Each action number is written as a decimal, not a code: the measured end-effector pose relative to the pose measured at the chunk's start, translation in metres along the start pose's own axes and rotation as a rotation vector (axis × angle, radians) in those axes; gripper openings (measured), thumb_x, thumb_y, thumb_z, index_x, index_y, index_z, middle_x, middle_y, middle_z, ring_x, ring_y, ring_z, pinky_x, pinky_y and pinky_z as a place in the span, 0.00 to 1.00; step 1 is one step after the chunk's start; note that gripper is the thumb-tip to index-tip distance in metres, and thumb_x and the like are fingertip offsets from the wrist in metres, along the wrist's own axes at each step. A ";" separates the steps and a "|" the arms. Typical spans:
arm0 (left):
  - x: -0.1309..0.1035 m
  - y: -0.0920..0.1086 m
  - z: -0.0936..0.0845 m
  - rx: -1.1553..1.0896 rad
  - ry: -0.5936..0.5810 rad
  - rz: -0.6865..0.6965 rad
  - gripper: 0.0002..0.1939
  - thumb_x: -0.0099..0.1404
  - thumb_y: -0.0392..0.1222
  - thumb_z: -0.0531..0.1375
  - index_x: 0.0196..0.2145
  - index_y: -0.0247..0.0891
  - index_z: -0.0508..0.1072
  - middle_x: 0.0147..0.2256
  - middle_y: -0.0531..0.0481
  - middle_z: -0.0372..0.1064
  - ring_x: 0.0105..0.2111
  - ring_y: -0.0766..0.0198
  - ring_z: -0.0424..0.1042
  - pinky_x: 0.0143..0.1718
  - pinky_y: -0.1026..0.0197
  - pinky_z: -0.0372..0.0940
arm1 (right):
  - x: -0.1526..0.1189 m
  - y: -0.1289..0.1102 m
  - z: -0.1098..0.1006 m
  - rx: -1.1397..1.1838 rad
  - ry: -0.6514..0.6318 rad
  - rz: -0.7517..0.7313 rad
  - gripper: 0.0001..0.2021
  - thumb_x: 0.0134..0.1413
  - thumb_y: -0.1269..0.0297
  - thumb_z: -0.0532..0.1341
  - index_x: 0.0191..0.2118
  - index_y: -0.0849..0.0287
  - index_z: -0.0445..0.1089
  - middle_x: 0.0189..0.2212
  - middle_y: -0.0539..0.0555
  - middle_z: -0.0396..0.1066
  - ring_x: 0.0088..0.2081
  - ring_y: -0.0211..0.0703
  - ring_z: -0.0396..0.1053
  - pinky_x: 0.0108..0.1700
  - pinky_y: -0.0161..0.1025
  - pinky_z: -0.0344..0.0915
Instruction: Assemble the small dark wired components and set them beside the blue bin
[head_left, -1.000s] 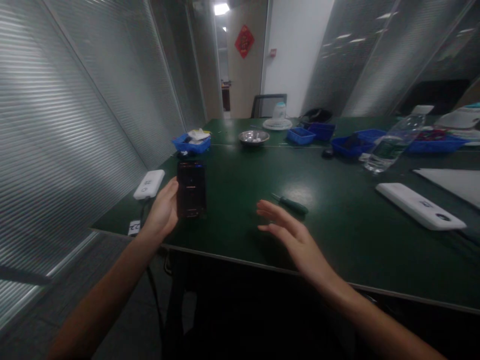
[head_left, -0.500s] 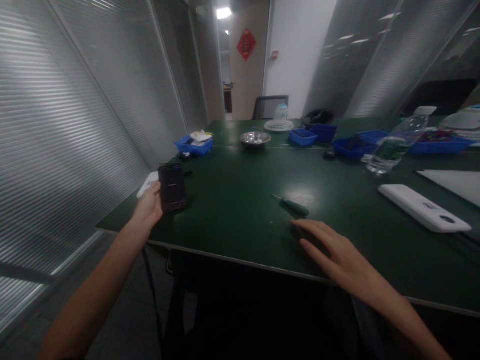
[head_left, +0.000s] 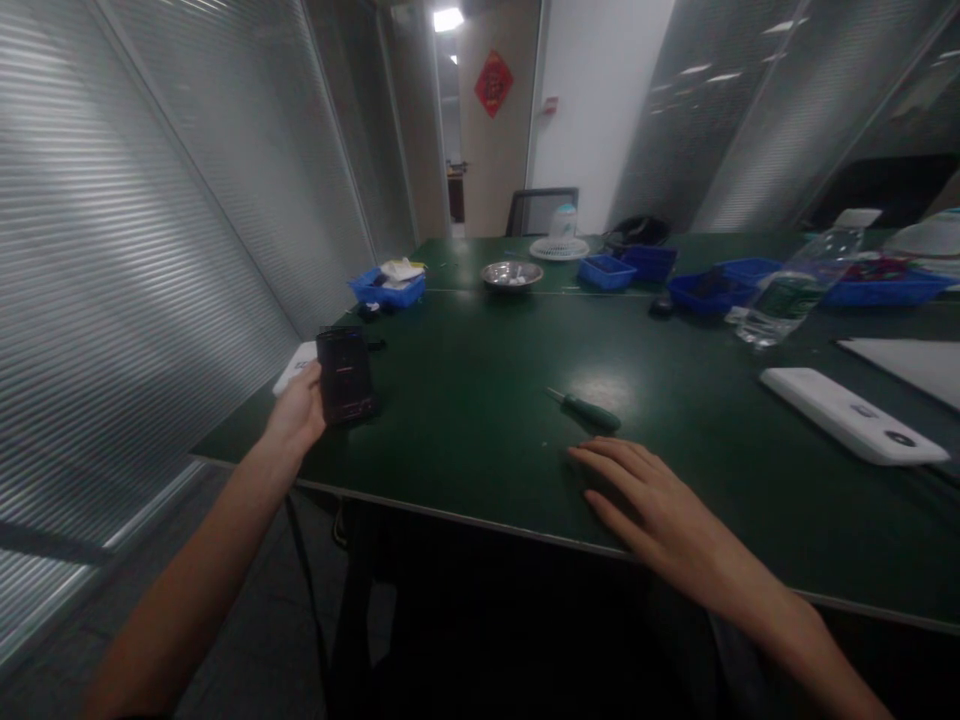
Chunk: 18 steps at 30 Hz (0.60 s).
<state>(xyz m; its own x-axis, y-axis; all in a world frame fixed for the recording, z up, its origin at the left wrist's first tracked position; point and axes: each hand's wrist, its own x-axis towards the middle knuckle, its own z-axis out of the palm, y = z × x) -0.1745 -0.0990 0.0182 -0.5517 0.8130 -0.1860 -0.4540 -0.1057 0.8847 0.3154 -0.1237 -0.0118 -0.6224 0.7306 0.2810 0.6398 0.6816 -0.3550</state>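
Observation:
My left hand [head_left: 298,412] grips a black phone [head_left: 345,375] by its left edge, holding it over the near left corner of the dark green table [head_left: 487,400]. A white device [head_left: 294,367] lies just behind that hand, partly hidden. My right hand [head_left: 649,498] rests palm down on the table near the front edge, fingers spread and holding nothing. A green-handled screwdriver [head_left: 586,409] lies just beyond its fingertips, apart from them.
A long white casing [head_left: 851,415] lies at the right, with a clear water bottle [head_left: 791,290] behind it. Several blue trays [head_left: 388,288], a metal bowl [head_left: 511,275] and a small white fan [head_left: 559,240] stand at the back. A blind-covered glass wall runs along the left.
My left hand carried the phone left, toward the table corner. My right hand dropped from the air onto the table near the screwdriver and now lies flat.

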 end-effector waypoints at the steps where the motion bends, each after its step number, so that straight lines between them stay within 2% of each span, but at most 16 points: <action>1: 0.000 0.000 0.000 -0.005 0.009 -0.001 0.10 0.74 0.36 0.58 0.50 0.33 0.75 0.34 0.45 0.79 0.29 0.58 0.80 0.36 0.54 0.80 | 0.000 -0.001 0.000 -0.004 0.003 0.000 0.23 0.75 0.54 0.54 0.71 0.46 0.63 0.68 0.56 0.65 0.68 0.56 0.62 0.70 0.62 0.62; 12: -0.007 0.002 0.006 -0.007 0.004 -0.001 0.11 0.75 0.36 0.56 0.50 0.33 0.74 0.34 0.46 0.79 0.29 0.58 0.80 0.34 0.56 0.79 | 0.001 -0.001 0.001 -0.030 0.008 -0.017 0.23 0.75 0.55 0.54 0.71 0.47 0.63 0.67 0.58 0.66 0.67 0.57 0.64 0.69 0.63 0.63; 18: -0.001 -0.001 0.001 -0.018 0.028 0.033 0.08 0.73 0.35 0.58 0.47 0.34 0.75 0.32 0.48 0.78 0.28 0.60 0.79 0.35 0.57 0.79 | 0.001 -0.004 0.000 -0.020 0.009 -0.011 0.23 0.75 0.55 0.54 0.71 0.46 0.63 0.67 0.57 0.65 0.68 0.56 0.63 0.69 0.62 0.63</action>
<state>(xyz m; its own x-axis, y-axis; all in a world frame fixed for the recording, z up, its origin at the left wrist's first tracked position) -0.1729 -0.0991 0.0180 -0.5860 0.7924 -0.1694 -0.4477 -0.1423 0.8828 0.3121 -0.1257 -0.0104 -0.6257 0.7230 0.2929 0.6415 0.6905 -0.3341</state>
